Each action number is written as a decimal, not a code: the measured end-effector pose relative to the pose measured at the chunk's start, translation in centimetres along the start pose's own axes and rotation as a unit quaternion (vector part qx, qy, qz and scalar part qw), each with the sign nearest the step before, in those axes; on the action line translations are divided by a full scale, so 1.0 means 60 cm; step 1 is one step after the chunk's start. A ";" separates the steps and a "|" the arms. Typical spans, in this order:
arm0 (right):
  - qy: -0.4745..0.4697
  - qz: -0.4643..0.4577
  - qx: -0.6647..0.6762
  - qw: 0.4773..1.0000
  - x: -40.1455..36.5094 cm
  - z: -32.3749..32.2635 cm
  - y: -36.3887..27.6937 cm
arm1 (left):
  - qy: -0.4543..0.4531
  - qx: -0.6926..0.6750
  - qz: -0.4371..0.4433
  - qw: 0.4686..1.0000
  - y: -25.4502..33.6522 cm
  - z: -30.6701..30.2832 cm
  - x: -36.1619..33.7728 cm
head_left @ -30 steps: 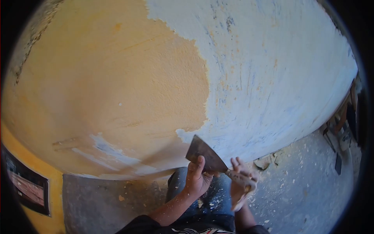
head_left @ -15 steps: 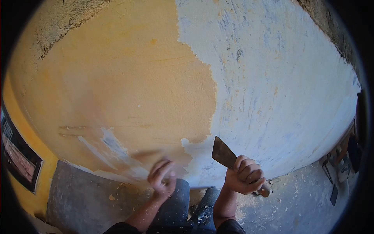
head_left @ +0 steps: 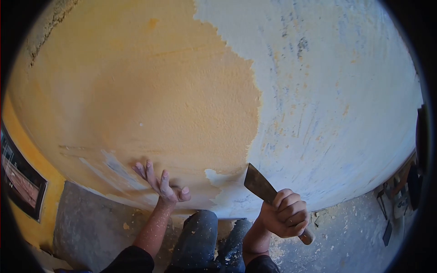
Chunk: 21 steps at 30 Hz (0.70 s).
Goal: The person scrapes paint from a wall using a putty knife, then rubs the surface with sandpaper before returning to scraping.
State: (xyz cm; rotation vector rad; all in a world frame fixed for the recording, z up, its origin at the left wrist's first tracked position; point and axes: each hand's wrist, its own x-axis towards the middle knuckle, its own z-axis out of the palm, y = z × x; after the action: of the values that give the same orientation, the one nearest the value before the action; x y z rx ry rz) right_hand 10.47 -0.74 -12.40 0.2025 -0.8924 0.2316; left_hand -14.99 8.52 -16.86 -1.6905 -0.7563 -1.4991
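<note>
My right hand (head_left: pixel 284 214) is wrapped round the wooden handle of a scraper (head_left: pixel 260 183), a broad, darkened metal blade pointing up and left. The blade's corner overlaps the jagged edge between yellow paint (head_left: pixel 182 104) and the pale scraped wall (head_left: pixel 327 113). To the left, my left hand (head_left: pixel 161 184) is held up with fingers spread, palm side showing and nothing in it. Its fingertips are close to the lower yellow wall, beside a pale scraped streak (head_left: pixel 120 170). Whitish flecks dot my left forearm.
Paint flakes lie scattered on the grey floor (head_left: pixel 337 236) below the wall. My knees (head_left: pixel 202 227), in flecked jeans, are close to the wall's foot. A dark-framed opening (head_left: pixel 25 191) is at the left, and assorted objects (head_left: pixel 400 195) stand at the far right.
My left hand has moved left and its fingers have spread from a loosely curled, blurred pose. The scraper and right hand have shifted slightly left and down. The view has moved slightly.
</note>
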 end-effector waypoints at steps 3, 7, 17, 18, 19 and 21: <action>-0.002 0.002 0.009 1.000 0.002 -0.003 0.001 | -0.032 0.010 0.003 0.999 0.002 -0.005 0.007; 0.015 -0.015 -0.001 1.000 -0.001 -0.004 0.009 | -0.032 0.014 0.006 0.999 0.009 -0.001 0.015; -0.118 0.124 0.018 0.985 -0.035 -0.014 -0.009 | -0.040 0.049 0.017 0.998 0.024 0.003 0.019; -0.174 0.132 0.013 0.976 -0.042 -0.002 -0.012 | -0.045 0.048 0.016 0.998 0.018 0.000 0.021; -0.107 0.084 0.004 0.991 -0.035 0.006 -0.034 | -0.053 0.051 0.017 0.997 0.020 -0.003 0.024; -0.042 0.041 -0.007 0.998 -0.021 0.008 -0.035 | -0.043 0.061 0.019 0.997 0.014 0.000 0.025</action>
State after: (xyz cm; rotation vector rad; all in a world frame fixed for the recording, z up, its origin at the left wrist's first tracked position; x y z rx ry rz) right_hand 9.91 -3.04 -13.27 0.1640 -0.9860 0.2948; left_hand -14.08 8.01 -15.47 -1.6774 -0.8385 -1.3334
